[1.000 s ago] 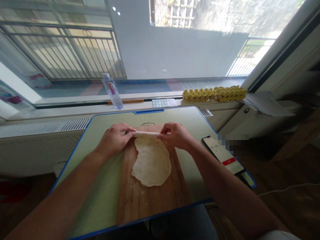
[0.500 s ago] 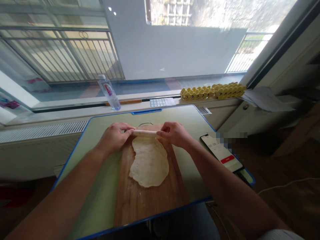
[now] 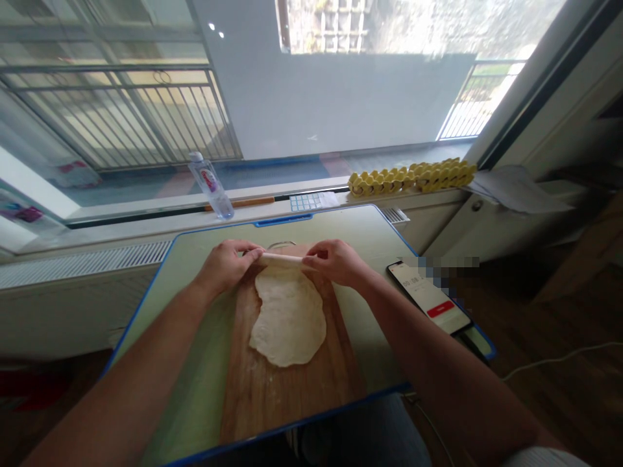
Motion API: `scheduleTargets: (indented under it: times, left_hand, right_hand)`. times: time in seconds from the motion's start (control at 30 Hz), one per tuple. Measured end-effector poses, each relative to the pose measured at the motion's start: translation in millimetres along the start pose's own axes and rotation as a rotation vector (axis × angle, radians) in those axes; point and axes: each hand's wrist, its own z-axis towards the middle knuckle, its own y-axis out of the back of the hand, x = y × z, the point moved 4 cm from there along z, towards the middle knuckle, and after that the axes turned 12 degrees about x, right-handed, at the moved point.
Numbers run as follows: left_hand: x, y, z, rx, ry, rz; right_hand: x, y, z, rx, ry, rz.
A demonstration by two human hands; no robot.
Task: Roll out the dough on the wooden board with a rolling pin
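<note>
A flat, uneven sheet of dough [image 3: 291, 318] lies on a wooden board [image 3: 292, 402]. Along its far edge runs a slim pale cylinder [image 3: 282, 259]; whether this is a rolling pin or a rolled-up edge of the dough I cannot tell. My left hand [image 3: 228, 264] pinches the cylinder's left end between thumb and fingers. At the other end, my right hand [image 3: 338, 261] is closed in the same way. Both ends are hidden by my fingertips.
The board rests on a pale green table [image 3: 370, 311] with a blue rim. A phone [image 3: 428, 298] lies at its right side. On the windowsill stand a plastic bottle [image 3: 211, 185] and yellow egg trays [image 3: 411, 178]. A radiator grille [image 3: 87, 263] runs at the left.
The view has shifted slightly. Both hands keep their hold at the dough's far edge, with hardly any visible movement of the cylinder.
</note>
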Motion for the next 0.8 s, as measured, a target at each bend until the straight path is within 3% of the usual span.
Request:
scheduleTargets:
  times: [0.1, 0.2, 0.4, 0.53, 0.7, 0.8]
  left_hand:
    - [0.2, 0.4, 0.3, 0.019, 0.005, -0.016]
    - [0.5, -0.1, -18.5, -0.002, -0.03, -0.074]
    - [-0.4, -2.9, -52.0, -0.155, -0.132, -0.071]
    - [-0.2, -3.5, -34.5, -0.158, -0.127, -0.027]
    - [2.7, -3.7, 3.1, 0.029, -0.032, -0.064]
    - [2.9, -2.7, 10.4, 0.078, -0.009, -0.106]
  right_hand:
    - [-1.6, -0.7, -0.1, 0.034, -0.008, 0.006]
    - [6.6, -5.5, -8.0, 0.062, 0.016, -0.019]
    - [26.3, -16.5, -23.5, -0.011, 0.102, -0.209]
    - [19.2, -12.9, -16.4, -0.019, 0.052, -0.139]
    - [0.5, -1.8, -2.4, -0.052, -0.024, -0.094]
    - [-7.5, 0.1, 2.0, -0.015, -0.06, -0.033]
